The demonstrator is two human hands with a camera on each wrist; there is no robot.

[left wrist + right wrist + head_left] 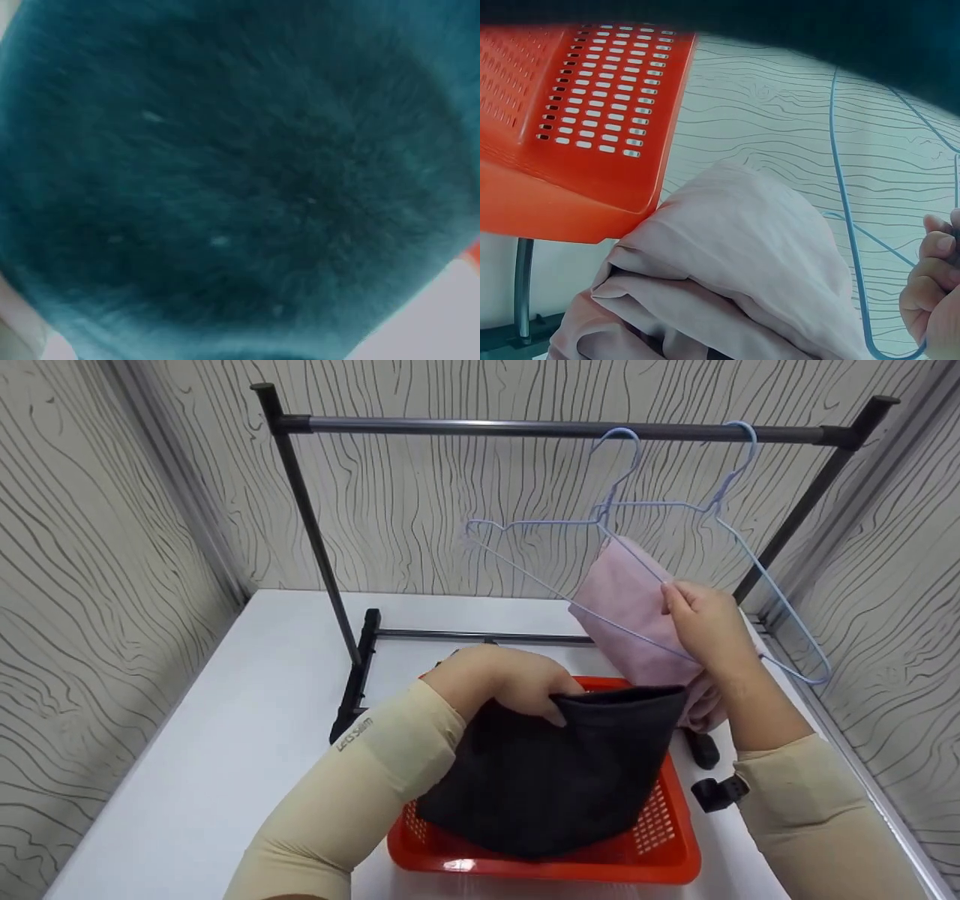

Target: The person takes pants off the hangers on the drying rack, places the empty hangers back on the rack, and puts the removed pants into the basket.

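My left hand (525,682) grips the upper edge of a black garment (555,780), which spreads over the red basket. Dark cloth (240,180) fills most of the left wrist view, hiding the left fingers there. With my right hand (709,622) I pinch the right sloping side of a light blue wire hanger (536,521) whose hook is over the rail. A pink folded cloth (622,585) shows behind this hanger; its loose folds (735,262) appear large in the right wrist view. The right hand's curled fingers (930,289) are at that view's right edge.
A second blue hanger (787,611) hooks over the black rack's rail (465,427), to the right. The red perforated basket (675,862) stands on the white table (225,720) below. The rack's left foot (351,697) is beyond it, and patterned walls (420,510) enclose the table.
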